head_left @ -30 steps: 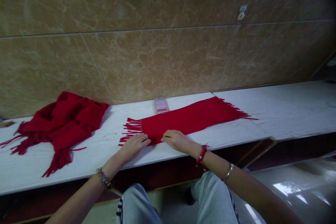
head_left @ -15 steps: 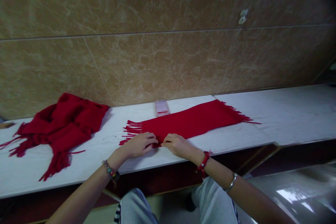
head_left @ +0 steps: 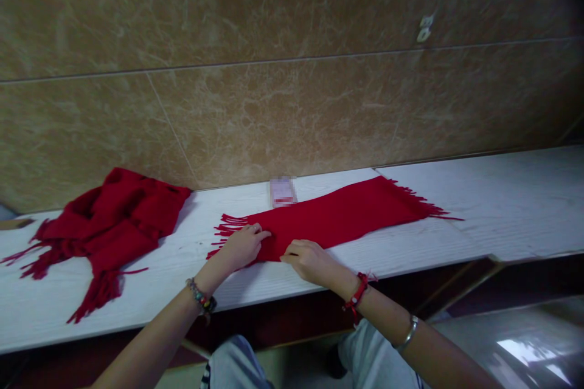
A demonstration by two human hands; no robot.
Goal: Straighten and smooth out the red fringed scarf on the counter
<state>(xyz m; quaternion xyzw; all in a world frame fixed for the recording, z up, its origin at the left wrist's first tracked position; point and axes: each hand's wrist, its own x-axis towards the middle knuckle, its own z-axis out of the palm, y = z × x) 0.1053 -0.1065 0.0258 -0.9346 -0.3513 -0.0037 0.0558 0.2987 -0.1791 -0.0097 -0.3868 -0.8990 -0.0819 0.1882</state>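
A red fringed scarf (head_left: 337, 214) lies flat in a long strip on the white counter (head_left: 515, 206), its fringes at both ends. My left hand (head_left: 244, 245) rests on the scarf near its left fringe, fingers apart and bent, with the fingertips on the cloth. At the scarf's front edge, my right hand (head_left: 306, 258) has thumb and forefinger closed together on the cloth. Farther left, a second red scarf (head_left: 123, 219) lies crumpled, with fringes hanging toward the front.
Behind the scarf sits a small blurred pinkish packet (head_left: 283, 192) by the brown marble wall (head_left: 292, 109). A brown object (head_left: 15, 223) lies at the far left. The counter's front edge runs just before my knees.
My left hand has moved up and left, away from the front edge and onto the scarf. My right hand stays at the edge. The whole view has shifted slightly.
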